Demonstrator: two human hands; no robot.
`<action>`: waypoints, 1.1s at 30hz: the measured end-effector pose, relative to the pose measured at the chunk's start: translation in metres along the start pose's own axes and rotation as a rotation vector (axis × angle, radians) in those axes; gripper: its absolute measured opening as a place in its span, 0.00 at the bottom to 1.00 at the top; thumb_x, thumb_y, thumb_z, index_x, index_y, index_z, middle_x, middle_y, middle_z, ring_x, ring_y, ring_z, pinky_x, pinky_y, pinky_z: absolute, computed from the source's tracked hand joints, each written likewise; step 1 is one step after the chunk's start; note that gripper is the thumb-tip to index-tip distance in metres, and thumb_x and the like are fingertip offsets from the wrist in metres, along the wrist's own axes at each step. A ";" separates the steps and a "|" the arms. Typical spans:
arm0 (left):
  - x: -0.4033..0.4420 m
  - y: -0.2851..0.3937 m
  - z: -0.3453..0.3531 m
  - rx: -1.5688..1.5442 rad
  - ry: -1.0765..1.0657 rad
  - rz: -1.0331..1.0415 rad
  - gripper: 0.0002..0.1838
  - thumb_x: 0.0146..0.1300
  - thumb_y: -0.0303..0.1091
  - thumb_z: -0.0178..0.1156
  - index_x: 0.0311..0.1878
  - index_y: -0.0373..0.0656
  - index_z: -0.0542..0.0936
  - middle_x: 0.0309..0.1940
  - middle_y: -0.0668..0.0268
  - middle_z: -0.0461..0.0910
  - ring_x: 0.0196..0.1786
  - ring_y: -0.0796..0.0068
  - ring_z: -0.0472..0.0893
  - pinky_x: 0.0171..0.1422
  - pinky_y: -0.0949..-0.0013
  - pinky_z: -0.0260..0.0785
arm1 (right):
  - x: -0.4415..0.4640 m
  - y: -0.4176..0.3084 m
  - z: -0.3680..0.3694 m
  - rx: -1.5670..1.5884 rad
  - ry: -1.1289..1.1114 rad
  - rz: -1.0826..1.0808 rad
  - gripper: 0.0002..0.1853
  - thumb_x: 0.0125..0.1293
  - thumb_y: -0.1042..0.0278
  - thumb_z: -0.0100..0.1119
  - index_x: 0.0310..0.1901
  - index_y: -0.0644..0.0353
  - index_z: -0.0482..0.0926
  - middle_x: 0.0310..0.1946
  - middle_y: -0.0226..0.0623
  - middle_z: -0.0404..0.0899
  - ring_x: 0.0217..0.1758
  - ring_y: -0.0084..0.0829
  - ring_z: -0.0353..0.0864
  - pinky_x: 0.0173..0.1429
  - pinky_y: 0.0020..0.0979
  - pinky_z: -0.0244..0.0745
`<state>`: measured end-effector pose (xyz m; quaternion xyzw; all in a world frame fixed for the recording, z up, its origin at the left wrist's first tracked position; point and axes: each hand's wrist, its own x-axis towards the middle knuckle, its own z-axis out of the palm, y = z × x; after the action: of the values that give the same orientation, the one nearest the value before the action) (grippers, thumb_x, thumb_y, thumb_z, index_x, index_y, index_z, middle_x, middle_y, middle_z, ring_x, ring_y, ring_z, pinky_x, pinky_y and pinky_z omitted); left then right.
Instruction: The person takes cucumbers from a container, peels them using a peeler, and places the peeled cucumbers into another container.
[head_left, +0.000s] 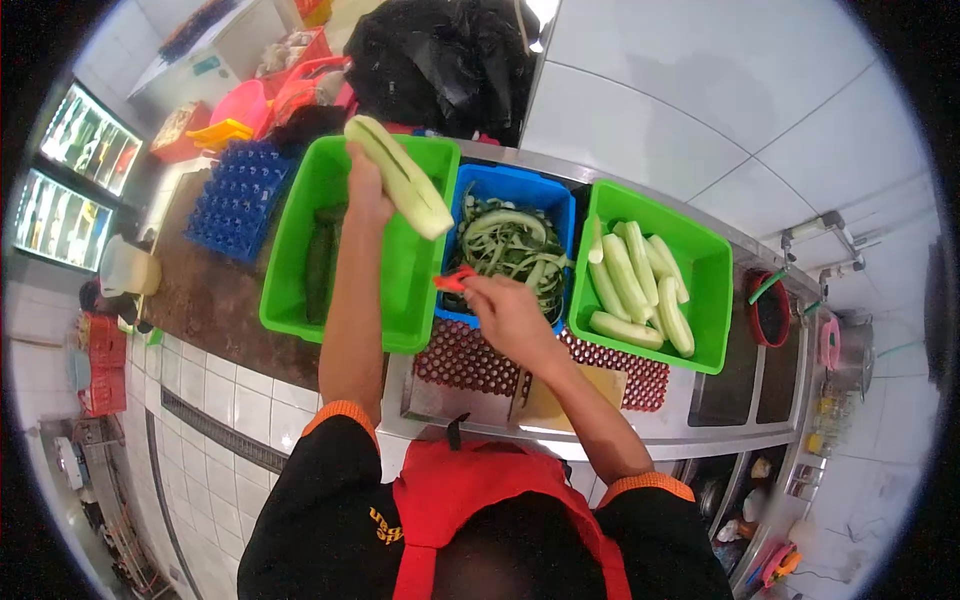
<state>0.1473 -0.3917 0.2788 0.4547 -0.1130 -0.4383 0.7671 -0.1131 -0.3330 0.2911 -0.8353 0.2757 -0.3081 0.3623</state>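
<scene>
My left hand is closed on a mostly peeled cucumber, tilted above the left green bin, with a dark green strip along it. Unpeeled dark cucumbers lie in that bin, partly hidden by my arm. In my right hand is a red peeler, at the near left edge of the blue bin. Green peelings fill the blue bin. Several peeled cucumbers lie in the right green bin.
A blue egg tray sits left of the bins. Beyond them is a black plastic bag. A red perforated mat and a cutting board lie on the near side. At the right stands a red container by a green hose.
</scene>
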 end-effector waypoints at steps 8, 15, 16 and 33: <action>-0.044 0.009 0.029 0.223 -0.222 -0.116 0.32 0.72 0.61 0.35 0.58 0.41 0.71 0.41 0.61 0.77 0.39 0.67 0.79 0.44 0.61 0.76 | 0.084 -0.025 -0.045 -0.127 0.219 -0.102 0.08 0.64 0.71 0.57 0.42 0.63 0.80 0.24 0.46 0.75 0.27 0.43 0.75 0.34 0.38 0.69; -0.052 -0.007 0.032 0.433 -0.295 0.131 0.28 0.75 0.53 0.34 0.61 0.40 0.69 0.47 0.66 0.74 0.44 0.78 0.74 0.52 0.69 0.70 | 0.134 -0.041 -0.055 -0.243 0.346 -0.235 0.08 0.63 0.69 0.56 0.42 0.61 0.80 0.26 0.47 0.75 0.29 0.48 0.76 0.34 0.43 0.72; -0.053 -0.005 0.033 0.553 -0.280 0.255 0.28 0.75 0.53 0.34 0.62 0.40 0.69 0.48 0.66 0.74 0.46 0.79 0.73 0.54 0.69 0.69 | 0.136 -0.042 -0.054 -0.240 0.350 -0.249 0.09 0.63 0.71 0.57 0.43 0.63 0.81 0.25 0.47 0.75 0.29 0.47 0.76 0.34 0.42 0.70; -0.014 0.038 -0.016 -0.237 -0.139 0.053 0.34 0.69 0.64 0.36 0.55 0.41 0.71 0.44 0.57 0.77 0.39 0.59 0.80 0.44 0.53 0.77 | 0.013 -0.006 -0.027 -0.070 0.021 -0.073 0.08 0.64 0.72 0.55 0.43 0.63 0.80 0.26 0.48 0.75 0.28 0.47 0.75 0.34 0.42 0.69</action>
<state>0.1700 -0.3635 0.3030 0.3264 -0.1254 -0.4584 0.8171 -0.1229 -0.3503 0.3144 -0.8537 0.2594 -0.3203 0.3183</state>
